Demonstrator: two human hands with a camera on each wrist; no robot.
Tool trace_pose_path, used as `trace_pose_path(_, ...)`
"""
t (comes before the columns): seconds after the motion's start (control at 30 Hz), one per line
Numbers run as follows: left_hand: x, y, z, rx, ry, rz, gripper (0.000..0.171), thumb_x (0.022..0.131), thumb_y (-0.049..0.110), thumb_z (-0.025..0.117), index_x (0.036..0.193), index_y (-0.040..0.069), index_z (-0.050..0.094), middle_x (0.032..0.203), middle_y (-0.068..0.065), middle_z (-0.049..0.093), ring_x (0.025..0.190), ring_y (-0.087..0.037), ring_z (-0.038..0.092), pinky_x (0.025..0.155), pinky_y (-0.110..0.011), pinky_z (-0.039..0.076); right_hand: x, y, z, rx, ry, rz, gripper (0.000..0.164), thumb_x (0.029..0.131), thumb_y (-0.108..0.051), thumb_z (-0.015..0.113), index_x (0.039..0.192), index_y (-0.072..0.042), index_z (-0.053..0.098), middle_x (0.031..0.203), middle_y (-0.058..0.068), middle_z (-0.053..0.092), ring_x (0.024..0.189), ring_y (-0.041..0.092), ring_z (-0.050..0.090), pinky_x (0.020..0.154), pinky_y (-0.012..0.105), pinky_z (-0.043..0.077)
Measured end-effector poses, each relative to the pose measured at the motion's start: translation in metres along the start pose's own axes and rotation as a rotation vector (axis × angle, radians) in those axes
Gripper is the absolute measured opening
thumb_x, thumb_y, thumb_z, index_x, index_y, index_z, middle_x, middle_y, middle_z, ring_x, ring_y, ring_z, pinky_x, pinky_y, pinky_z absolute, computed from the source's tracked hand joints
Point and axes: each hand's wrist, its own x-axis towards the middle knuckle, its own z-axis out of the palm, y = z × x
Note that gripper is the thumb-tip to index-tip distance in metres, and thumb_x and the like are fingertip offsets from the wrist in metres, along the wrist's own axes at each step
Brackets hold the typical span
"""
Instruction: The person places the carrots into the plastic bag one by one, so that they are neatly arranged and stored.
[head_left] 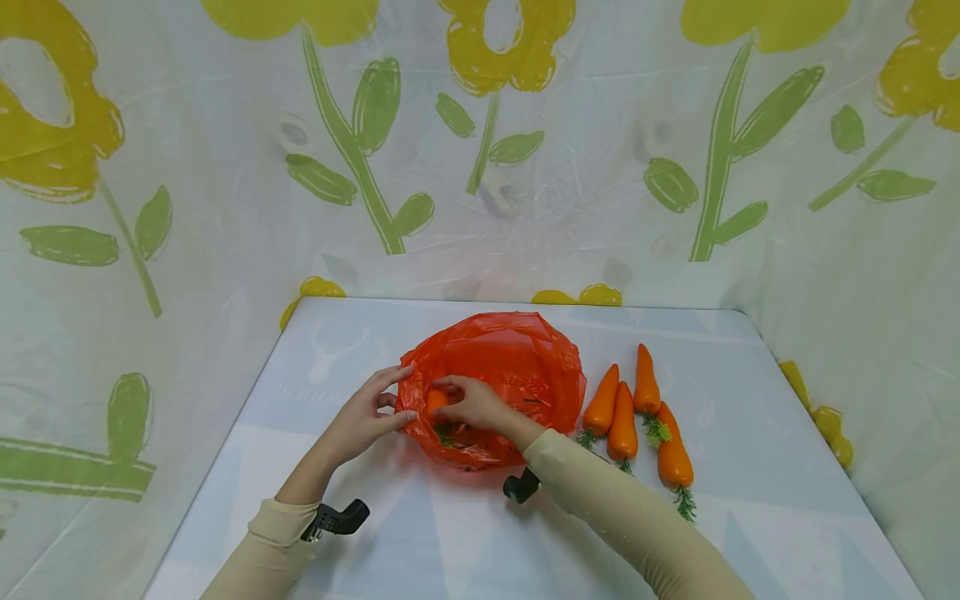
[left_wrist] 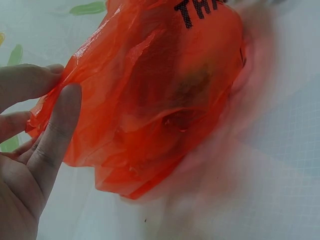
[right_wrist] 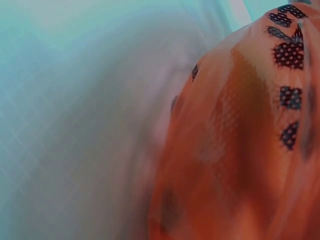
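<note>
A red plastic bag (head_left: 517, 367) stands open-mouthed on the table, with black lettering on its side in the wrist views. At its left rim my left hand (head_left: 369, 417) holds the film between thumb and fingers; in the left wrist view the thumb (left_wrist: 59, 117) lies over the plastic. My right hand (head_left: 476, 404) reaches into the mouth and grips an orange toy carrot (head_left: 436, 402) by the bag's left inner wall. Green leaves (head_left: 446, 433) show below that carrot. In the right wrist view the bag's wall (right_wrist: 225, 150) hides the right hand.
Several loose carrots (head_left: 622, 425) with green tops lie right of the bag, close to the right forearm. The white patterned table (head_left: 360, 333) ends at a flower-print curtain (head_left: 570, 208) at the back and both sides. A black camera (head_left: 341, 518) sits on the left wrist.
</note>
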Motion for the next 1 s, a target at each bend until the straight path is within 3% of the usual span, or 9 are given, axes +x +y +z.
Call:
trace_pose_path(0.67,-0.0024,-0.0007,-0.0007,-0.019,0.002,-0.001,0.070,0.093,0.011,0.075,0.154,0.004,0.040,0.160,-0.018,0.028,0.104,-0.032,0.062,0.076,-0.028,0.060,-0.0037,-0.0024,-0.0023,0.077,-0.009,0.005,0.054,0.093,-0.027,0.077,0.143,-0.019,0.059,0.127,0.007,0.064,0.092,0.022,0.065,0.077,0.035,0.061)
trace_pose_path(1.0,-0.0044,-0.0028,-0.0009,-0.023,0.006,-0.009,0.071,0.094,0.013,0.075,0.155,0.005,0.040,0.161,-0.019,0.027,0.105,-0.033,0.062,0.076,-0.028,0.060,-0.0048,0.0020,-0.0058,0.075,0.001,0.019,0.052,0.094,-0.029,0.075,0.143,-0.023,0.059,0.132,0.007,0.061,0.101,0.022,0.064,0.084,0.037,0.060)
